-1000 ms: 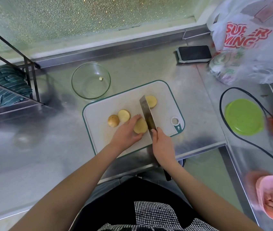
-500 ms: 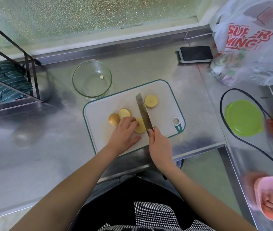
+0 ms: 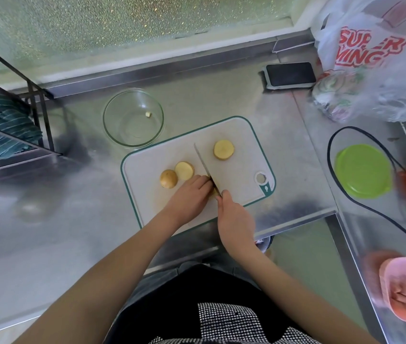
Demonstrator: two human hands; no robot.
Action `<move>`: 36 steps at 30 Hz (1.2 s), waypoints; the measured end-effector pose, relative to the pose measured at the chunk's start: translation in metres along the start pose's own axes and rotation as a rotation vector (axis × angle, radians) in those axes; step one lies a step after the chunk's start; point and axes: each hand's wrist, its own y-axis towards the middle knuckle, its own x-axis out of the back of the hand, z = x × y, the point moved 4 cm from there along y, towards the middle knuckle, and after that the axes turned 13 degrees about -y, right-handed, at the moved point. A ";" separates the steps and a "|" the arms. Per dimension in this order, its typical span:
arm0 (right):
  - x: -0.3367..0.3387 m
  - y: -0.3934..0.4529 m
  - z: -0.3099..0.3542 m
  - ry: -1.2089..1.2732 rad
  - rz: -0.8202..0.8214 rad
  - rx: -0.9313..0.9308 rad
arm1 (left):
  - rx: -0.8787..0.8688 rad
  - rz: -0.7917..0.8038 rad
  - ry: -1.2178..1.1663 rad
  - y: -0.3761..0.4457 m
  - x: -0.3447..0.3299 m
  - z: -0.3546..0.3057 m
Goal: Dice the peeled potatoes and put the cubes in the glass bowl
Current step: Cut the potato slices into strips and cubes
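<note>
My counter (image 3: 221, 100) is brushed steel, shiny and a little hazy. The cutting board (image 3: 241, 145) looks matt plastic with a green rim. The bowl (image 3: 112, 135) is clear smooth glass. The knife blade (image 3: 203, 162) is bright metal. The bag (image 3: 370, 45) is thin glossy plastic.

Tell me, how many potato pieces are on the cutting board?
4. One slice lies right of the knife. Two pieces sit together on the left. A fourth is mostly hidden under the left hand; more may hide there.

3 potato pieces (image 3: 223, 149) — 1 bowl (image 3: 112, 130)
</note>
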 end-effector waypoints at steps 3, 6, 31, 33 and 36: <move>0.000 0.000 0.001 -0.043 0.008 -0.003 | 0.002 0.005 -0.023 0.000 0.000 0.001; -0.002 0.003 0.001 -0.032 0.022 -0.002 | 0.008 0.021 -0.047 0.001 -0.001 0.004; 0.015 0.023 -0.023 0.389 -0.013 0.053 | 0.110 0.118 0.273 -0.033 0.030 0.059; 0.014 0.021 -0.023 0.391 -0.010 0.062 | 0.176 0.121 0.190 -0.025 0.034 0.065; 0.014 0.020 -0.024 0.384 -0.008 0.062 | 0.302 0.091 0.168 -0.011 0.045 0.075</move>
